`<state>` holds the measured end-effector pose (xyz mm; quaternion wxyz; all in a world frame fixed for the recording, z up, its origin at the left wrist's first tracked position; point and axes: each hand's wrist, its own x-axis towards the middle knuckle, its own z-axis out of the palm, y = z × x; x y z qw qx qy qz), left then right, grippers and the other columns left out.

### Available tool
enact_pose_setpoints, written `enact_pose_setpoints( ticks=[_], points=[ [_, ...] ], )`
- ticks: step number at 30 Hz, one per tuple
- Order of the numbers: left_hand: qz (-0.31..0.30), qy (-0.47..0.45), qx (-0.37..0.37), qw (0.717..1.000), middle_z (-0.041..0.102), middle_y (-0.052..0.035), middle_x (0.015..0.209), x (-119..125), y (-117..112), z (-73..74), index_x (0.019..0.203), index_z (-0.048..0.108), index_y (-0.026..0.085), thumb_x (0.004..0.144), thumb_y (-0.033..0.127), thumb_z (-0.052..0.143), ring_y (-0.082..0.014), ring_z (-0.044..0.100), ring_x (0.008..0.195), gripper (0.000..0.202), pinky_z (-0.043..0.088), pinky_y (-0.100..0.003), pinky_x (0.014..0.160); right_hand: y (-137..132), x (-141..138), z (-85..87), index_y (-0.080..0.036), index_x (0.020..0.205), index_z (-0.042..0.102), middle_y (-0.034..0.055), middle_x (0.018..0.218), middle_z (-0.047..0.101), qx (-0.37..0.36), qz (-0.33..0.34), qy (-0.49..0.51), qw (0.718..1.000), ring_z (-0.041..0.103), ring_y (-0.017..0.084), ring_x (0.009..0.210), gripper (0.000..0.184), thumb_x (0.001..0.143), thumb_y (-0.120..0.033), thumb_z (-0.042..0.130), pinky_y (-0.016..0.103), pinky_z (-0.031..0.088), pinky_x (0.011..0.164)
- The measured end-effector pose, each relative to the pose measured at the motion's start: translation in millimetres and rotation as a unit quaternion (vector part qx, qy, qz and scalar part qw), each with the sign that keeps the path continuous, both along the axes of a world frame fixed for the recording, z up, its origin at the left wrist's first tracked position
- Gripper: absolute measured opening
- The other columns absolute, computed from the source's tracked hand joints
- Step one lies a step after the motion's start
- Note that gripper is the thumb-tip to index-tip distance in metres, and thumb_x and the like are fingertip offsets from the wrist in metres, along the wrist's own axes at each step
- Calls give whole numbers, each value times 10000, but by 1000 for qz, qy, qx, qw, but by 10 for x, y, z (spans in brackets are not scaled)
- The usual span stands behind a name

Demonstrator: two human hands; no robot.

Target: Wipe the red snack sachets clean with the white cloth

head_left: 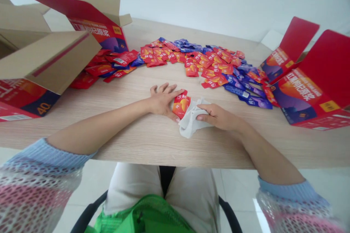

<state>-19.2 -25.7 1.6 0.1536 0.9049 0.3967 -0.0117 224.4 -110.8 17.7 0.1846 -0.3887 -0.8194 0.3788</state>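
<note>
Head cam only. My red sachet (pixel 181 104) sits flat on the wood-look table (pixel 153 145), dead ahead of the wrists, long axis approx 12-to-6, tilted slightly toward 1 at the top end, printed end pointing away from the person. L hand (pixel 162 102) lies at its 9 o'clock, palm down, fingers spread, grip wide and not closing on anything, though the thumb side looks to touch the sachet's edge. R hand (pixel 220 117) is at its 3 o'clock, fingers loosely curled, narrow grip on a crumpled white cloth (pixel 192 118), which overlaps the sachet's lower R corner. Beyond both hands, 10 to 2 o'clock, a long spread of red sachets (pixel 191 58) mixed w/ blue-purple sachets (pixel 246 92) runs across the table, nothing between it and the hands. Open cartons crowd both sides: one w/ red flaps at 11 (pixel 101 32), a brown one at 9 (pixel 35 98), two more at 2–3 (pixel 308 90) and (pixel 283 56). Green bag (pixel 142 214) sits on the lap at 6, below the table edge. Labels: cartons carry big Chinese characters, too warped for me to read in full, plus yellow patches; "40" is legible on the brown carton. Sachet print too small to read reliably.
</note>
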Motion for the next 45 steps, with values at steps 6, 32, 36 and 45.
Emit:
enact_pose_setpoints(
  ticks=[6, 32, 36, 45],
  points=[
    [-1, 1, -10, 1000, 63, -102, 1617, -5, -1, 19, 1525, 156, 386, 532, 778, 672, -439, -19, 1435, 1186, 10, -662, 1051, 105, 18, -213, -192, 957, 613, 19, 748, 653, -60, -224, 223, 947, 546, 150, 561, 439, 825, -609, 572, 259, 417, 484],
    [26, 46, -16, 999, 30, -92, 1619, 87, -12, 30, 1530, 95, 391, 416, 747, 751, -477, -45, 1417, 1340, 14, -670, 1034, 168, -304, -258, -260, 1074, 690, 12, 1118, 716, 146, -42, -24, 988, 641, 269, 1085, 269, 829, -365, 651, 407, 478, 943],
    [12, 46, -22, 999, 7, -87, 1621, 70, 18, 27, 1527, 121, 394, 440, 753, 737, -484, -49, 1414, 1300, 3, -676, 1035, 213, -260, -152, -197, 898, 718, -5, 788, 719, 21, -44, 42, 998, 657, 185, 715, 274, 765, -437, 722, 290, 490, 654],
    [-15, 66, -52, 996, -70, -81, 1619, 40, 64, 100, 1525, 34, 417, 511, 767, 697, -489, -101, 1413, 1261, 2, -711, 1028, 172, 98, -109, -185, 901, 710, 6, 777, 715, -283, -11, 159, 946, 636, 141, 641, 360, 667, -441, 805, 230, 480, 548]
  ],
)
